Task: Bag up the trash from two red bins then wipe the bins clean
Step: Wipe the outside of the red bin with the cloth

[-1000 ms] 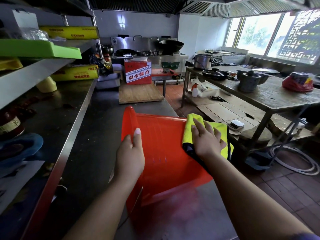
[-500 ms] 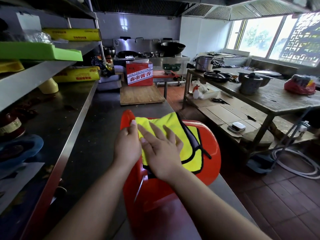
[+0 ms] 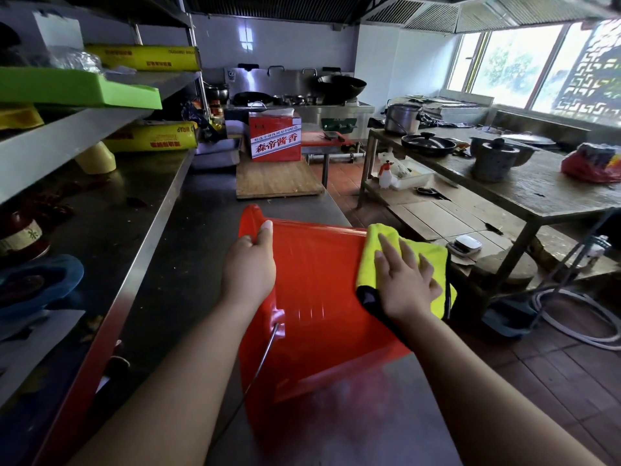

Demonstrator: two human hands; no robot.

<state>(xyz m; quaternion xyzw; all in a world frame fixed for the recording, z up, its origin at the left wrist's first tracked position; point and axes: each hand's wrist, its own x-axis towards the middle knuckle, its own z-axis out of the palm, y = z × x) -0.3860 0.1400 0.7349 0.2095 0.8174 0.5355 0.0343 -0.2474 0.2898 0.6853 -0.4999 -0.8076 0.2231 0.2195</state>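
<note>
The red carton (image 3: pixel 275 138) reads 森帝酱香; the yellow box (image 3: pixel 151 140) shows WRAP at its end, perhaps after blurred letters.

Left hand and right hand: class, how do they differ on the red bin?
The left hand grips the red bin by its edge; the right hand lies flat, fingers straight. The left hand touches plastic directly; the right hand presses a yellow cloth onto it. Both are on the one bin.

Ahead of the left hand (image 3: pixel 248 267), past the bin (image 3: pixel 316 304), bare counter (image 3: pixel 201 223) runs to a board (image 3: pixel 275 178). To its left, shelves (image 3: pixel 77 136) overhang. Right of the right hand (image 3: pixel 408 284) lies open aisle (image 3: pixel 554 381), then a table (image 3: pixel 537 193).
</note>
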